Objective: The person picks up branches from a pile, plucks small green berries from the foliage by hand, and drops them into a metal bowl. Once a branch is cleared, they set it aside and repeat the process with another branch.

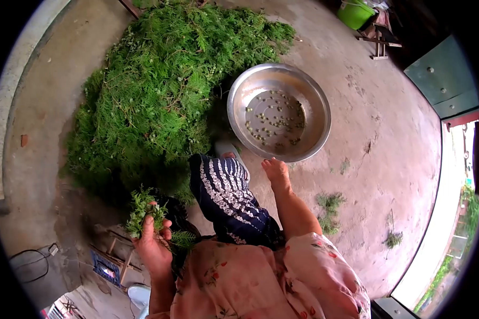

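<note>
My left hand (153, 247) is closed round a leafy green sprig (143, 212), with thumb and fingers pressed on its stems. The sprig has feathery leaves, and more green hangs beside the wrist. At the near rim of a wide metal basin (245, 136), my right hand (276, 173) has its fingers drawn together; anything inside them is hidden. Several small round green cones (274, 119) are scattered over the basin's bottom. A large heap of cut green branches (159, 80) lies left of the basin, apart from my right hand.
Loose sprigs (330, 210) lie on the concrete floor to the right, with another farther right (393, 240). A small wooden stool (379, 45) and a green bucket (355, 14) stand at the far right. A folding seat (112, 260) is low on the left.
</note>
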`<action>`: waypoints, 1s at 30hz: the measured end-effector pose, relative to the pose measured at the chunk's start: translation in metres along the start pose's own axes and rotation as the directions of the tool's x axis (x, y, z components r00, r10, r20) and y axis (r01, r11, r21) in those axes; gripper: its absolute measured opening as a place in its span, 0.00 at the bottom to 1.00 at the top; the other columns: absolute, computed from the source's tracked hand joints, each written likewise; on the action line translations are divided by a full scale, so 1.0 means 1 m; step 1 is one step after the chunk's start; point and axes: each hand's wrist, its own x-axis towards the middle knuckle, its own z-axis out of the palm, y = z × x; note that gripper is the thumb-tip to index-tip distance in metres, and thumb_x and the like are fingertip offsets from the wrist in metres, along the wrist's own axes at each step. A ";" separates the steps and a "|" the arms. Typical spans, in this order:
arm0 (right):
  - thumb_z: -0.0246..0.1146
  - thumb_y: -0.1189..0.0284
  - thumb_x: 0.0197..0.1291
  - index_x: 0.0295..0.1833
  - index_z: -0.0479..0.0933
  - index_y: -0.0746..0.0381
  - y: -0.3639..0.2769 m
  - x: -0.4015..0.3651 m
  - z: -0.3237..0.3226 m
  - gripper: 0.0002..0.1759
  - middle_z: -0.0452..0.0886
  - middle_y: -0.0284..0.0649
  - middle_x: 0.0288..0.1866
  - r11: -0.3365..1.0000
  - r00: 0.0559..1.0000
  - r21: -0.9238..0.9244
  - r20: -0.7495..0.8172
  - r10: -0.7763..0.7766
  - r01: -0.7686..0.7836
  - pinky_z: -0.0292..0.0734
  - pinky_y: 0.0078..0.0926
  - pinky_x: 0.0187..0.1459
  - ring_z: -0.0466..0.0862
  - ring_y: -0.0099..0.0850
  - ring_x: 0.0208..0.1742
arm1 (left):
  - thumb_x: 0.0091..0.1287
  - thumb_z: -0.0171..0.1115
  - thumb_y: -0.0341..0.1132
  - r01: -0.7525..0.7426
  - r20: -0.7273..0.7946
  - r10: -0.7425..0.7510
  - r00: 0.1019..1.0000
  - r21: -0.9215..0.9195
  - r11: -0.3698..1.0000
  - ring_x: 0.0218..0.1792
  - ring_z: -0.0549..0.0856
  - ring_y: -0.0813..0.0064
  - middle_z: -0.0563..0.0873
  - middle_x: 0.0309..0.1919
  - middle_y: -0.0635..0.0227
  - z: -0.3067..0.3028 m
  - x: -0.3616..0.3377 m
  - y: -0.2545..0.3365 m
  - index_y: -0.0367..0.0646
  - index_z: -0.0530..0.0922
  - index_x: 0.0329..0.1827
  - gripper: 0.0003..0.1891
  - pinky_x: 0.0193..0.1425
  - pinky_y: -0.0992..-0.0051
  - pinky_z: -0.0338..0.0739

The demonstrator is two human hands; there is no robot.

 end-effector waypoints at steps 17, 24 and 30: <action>0.52 0.75 0.59 0.44 0.70 0.64 -0.092 -0.045 0.027 0.08 0.75 0.46 0.38 0.989 0.939 0.016 -0.310 0.148 -0.150 0.77 0.40 0.42 0.76 0.41 0.40 | 0.62 0.57 0.31 0.108 0.020 -0.107 0.994 -0.055 0.993 0.19 0.76 0.76 0.82 0.30 0.60 0.001 0.008 -0.010 0.39 0.75 0.40 0.07 0.20 0.80 0.65; 0.59 0.75 0.58 0.43 0.75 0.62 -0.152 -0.124 0.139 0.07 0.79 0.37 0.29 0.997 0.986 0.037 0.153 -0.073 0.068 0.76 0.23 0.27 0.79 0.27 0.27 | 0.56 0.62 0.23 0.091 0.085 -0.076 0.993 -0.190 0.977 0.18 0.73 0.82 0.82 0.30 0.71 -0.015 0.013 -0.016 0.41 0.78 0.37 0.07 0.16 0.81 0.60; 0.61 0.75 0.58 0.40 0.79 0.62 -0.173 -0.272 0.246 0.05 0.81 0.35 0.31 0.894 0.762 -0.219 0.621 -0.182 0.392 0.70 0.13 0.26 0.79 0.20 0.27 | 0.56 0.63 0.24 0.068 0.247 -0.018 0.969 -0.197 0.978 0.16 0.71 0.86 0.83 0.27 0.73 -0.038 0.009 -0.013 0.40 0.82 0.33 0.03 0.15 0.83 0.59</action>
